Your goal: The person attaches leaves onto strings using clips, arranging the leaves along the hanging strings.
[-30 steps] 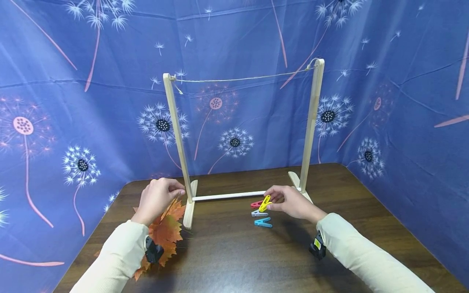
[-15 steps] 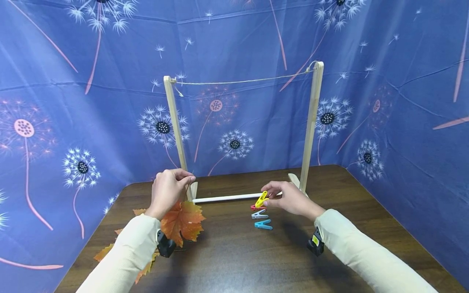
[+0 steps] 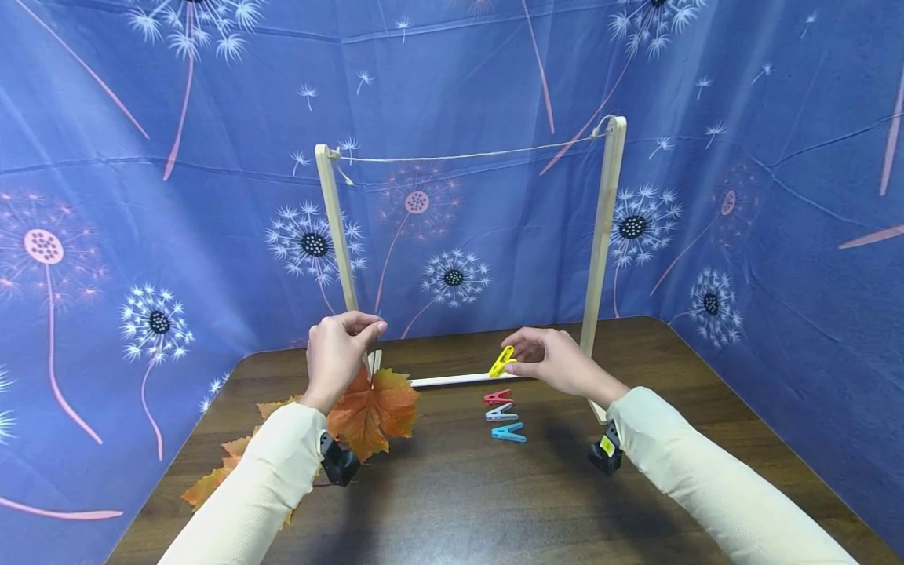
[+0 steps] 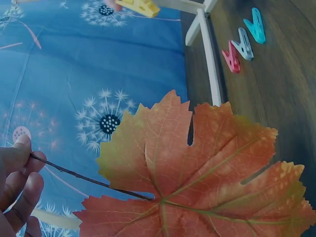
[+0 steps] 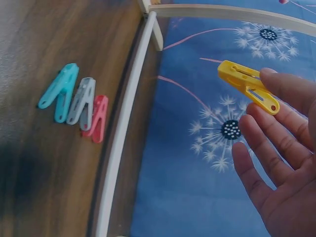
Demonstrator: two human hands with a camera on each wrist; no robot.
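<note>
An orange-red artificial maple leaf [image 3: 374, 412] hangs by its thin dark stem from my left hand [image 3: 337, 355]. Thumb and forefinger pinch the stem's end, as the left wrist view shows, with the leaf [image 4: 197, 177] spread out below. My right hand [image 3: 561, 362] pinches a yellow clothespin [image 5: 248, 85] between thumb and fingers, held up off the table. Beneath it on the tabletop lie a red clothespin [image 3: 497, 397], a grey clothespin [image 3: 501, 413] and a blue clothespin [image 3: 508, 432] in a row.
A wooden frame with two posts [image 3: 605, 227] stands at the back, with a string [image 3: 466, 155] tied across its top and a white bar [image 3: 452, 380] low between the posts. More leaves [image 3: 212, 480] lie at the left, partly under my left sleeve.
My left hand has moved right and up, lifting the leaf away from the others. My right hand has risen slightly with the yellow clothespin.
</note>
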